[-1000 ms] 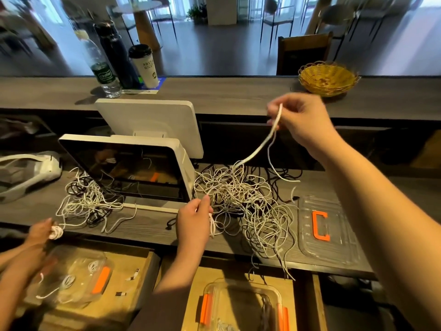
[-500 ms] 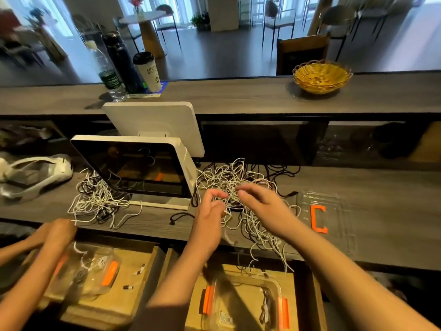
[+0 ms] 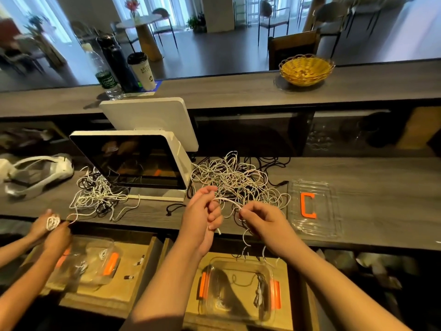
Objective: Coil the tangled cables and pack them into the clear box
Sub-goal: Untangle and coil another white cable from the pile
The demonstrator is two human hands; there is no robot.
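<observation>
Cables lay in a tangled white and black heap on the tabletop, beside the monitor. The left hand and right hand each pinched one white cable arching between them. Below, the clear box sat open.

Single head-worn wide-angle view, looking forward and down from above the near edge of the counter. Close in: both forearms enter from the bottom, left hand and right hand near centre frame. Open drawers sit nearest, the raised bar top beyond, café seating far back. Strong barrel distortion bends the counter edges. No second view to overlap.
</observation>
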